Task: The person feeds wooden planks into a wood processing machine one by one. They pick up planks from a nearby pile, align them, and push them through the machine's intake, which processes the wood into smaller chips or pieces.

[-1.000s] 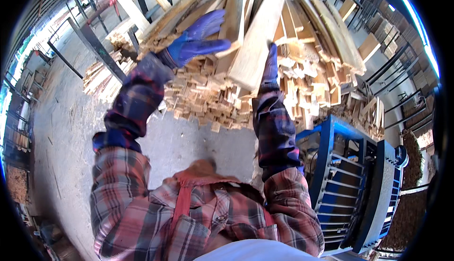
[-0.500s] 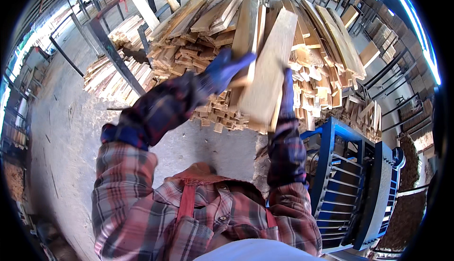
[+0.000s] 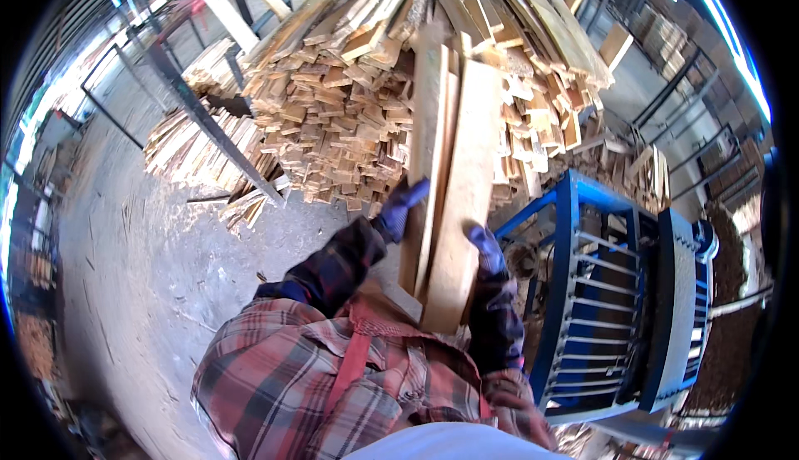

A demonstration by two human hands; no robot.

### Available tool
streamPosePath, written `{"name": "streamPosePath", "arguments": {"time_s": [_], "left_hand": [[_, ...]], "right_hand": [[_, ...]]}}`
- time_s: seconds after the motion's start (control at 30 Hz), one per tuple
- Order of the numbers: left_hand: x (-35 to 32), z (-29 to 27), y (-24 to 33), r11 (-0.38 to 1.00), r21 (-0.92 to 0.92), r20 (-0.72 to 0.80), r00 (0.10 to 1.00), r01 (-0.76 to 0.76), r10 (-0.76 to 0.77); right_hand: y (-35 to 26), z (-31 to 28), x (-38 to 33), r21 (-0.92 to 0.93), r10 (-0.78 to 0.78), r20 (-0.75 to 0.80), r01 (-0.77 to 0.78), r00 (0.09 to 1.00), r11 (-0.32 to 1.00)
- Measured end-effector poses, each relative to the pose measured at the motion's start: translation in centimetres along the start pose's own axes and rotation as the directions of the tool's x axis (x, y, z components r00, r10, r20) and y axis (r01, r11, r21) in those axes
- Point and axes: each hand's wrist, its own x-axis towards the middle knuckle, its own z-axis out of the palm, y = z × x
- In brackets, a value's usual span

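Several long wooden boards [image 3: 464,202] stand bunched between my two gloved hands, their lower ends close to my body. My left hand [image 3: 403,209], in a purple-blue glove, grips the bunch along its left side. Against the right side presses my right hand [image 3: 485,248], closed on the edge of the rightmost board, its thumb on the face. The fingers behind the boards are hidden. Just beyond them rises a large stack of sawn boards [image 3: 333,119], its cut ends toward me.
A blue metal machine with a row of rollers [image 3: 603,302] stands close on my right. Left of the stack, a dark metal post [image 3: 208,119] slants across a lower pile of slats [image 3: 204,152]. Wood scraps [image 3: 645,173] lie right of the stack on the concrete floor.
The boards have come off the stack toward my body, drawn in by both hands. My left hand has moved lower and now grips the bunch's side. My arms are more bent.
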Motion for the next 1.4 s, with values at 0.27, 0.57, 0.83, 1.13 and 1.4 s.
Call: {"name": "streamPosePath", "arguments": {"time_s": [0.27,0.57,0.83,1.13,1.4], "left_hand": [[-4.2,15.4,-6.6,0.998,0.016,0.415,0.908,0.06,-0.061],[5.9,28.1,-27.8,0.93,0.207,0.738,0.672,-0.305,0.056],[-3.8,42.7,-21.8,0.555,-0.24,0.952,-0.083,-0.796,0.293],[0.0,58.1,-23.4,0.398,0.284,0.929,0.148,-0.873,-0.339],[1.4,53.0,-21.3,0.265,0.174,0.984,0.174,-0.948,-0.025]], "right_hand": [[-1.0,-14.9,-14.0,0.262,-0.047,-0.046,0.058,0.998,0.963],[-11.7,-17.1,-22.9,0.25,-0.16,-0.654,0.411,0.739,0.877],[-19.6,-10.4,-34.2,-0.109,-0.397,-0.826,0.579,0.399,0.808],[-23.4,-25.6,-31.6,-0.248,-0.266,-0.963,-0.27,-0.031,0.93],[-22.9,-19.8,-31.0,0.097,0.059,-0.993,-0.439,-0.101,0.893]]}}
